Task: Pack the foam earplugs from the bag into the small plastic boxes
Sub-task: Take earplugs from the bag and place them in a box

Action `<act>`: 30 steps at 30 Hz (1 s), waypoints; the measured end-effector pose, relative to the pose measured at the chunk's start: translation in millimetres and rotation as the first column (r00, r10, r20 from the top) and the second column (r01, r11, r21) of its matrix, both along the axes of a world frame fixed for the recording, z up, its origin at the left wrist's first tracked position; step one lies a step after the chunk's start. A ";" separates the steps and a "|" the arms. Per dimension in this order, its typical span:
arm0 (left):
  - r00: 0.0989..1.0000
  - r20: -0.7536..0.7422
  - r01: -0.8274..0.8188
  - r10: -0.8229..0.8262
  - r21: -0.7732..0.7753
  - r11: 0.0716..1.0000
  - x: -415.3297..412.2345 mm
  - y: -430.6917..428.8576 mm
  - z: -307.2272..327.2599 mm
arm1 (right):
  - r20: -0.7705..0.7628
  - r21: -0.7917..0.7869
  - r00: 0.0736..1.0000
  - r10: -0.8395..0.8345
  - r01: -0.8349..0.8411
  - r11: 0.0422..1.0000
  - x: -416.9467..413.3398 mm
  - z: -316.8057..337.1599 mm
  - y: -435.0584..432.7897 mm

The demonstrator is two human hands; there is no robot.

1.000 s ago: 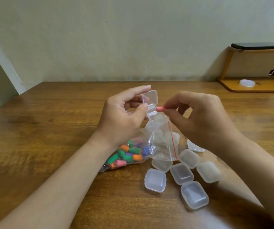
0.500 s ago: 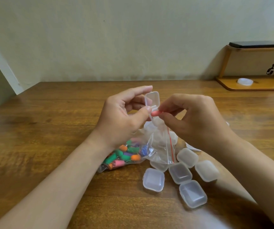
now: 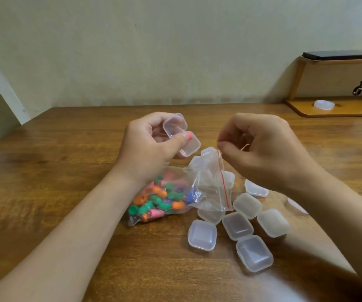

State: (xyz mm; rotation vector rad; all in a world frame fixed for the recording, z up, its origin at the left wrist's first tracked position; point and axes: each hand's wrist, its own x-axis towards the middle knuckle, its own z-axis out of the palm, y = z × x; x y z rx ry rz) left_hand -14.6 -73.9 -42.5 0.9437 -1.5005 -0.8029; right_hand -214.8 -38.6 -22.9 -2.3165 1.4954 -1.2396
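My left hand (image 3: 151,147) grips a small clear plastic box (image 3: 188,146) above the table, its hinged lid (image 3: 174,125) standing open. A pink earplug (image 3: 190,135) lies at the box's rim, just beside my thumb tip. My right hand (image 3: 260,149) pinches the top edge of the clear zip bag (image 3: 210,184) by its red strip and holds that edge up. Several coloured foam earplugs (image 3: 162,199) fill the bag's lower left end, which rests on the table under my left wrist. Several small plastic boxes (image 3: 236,225) lie clustered below my right hand.
The wooden table (image 3: 66,171) ends at the wall behind and at a corner on the far left. At the back right stands a wooden shelf (image 3: 337,110) with a black phone (image 3: 341,55) on top, a white round lid (image 3: 324,104) and a hanging keychain (image 3: 357,89).
The pink earplug went from my right fingers to the open box in my left hand. My right hand drew back to the right and now pinches the bag's edge.
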 end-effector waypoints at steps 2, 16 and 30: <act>0.998 -0.036 -0.046 0.049 0.070 0.996 0.8 -2.7 -1.2 | -0.036 0.076 0.998 0.043 -0.040 0.996 -2.9 4.4 3.3; 0.980 0.092 -0.188 0.175 0.168 0.968 1.0 -11.1 -11.0 | -0.162 0.251 0.958 0.237 -0.193 0.949 20.0 -12.6 5.6; 0.976 0.122 -0.198 0.179 0.169 0.965 -0.3 -10.5 -11.6 | -0.383 0.328 0.904 0.189 -0.059 0.943 31.3 -22.0 -2.2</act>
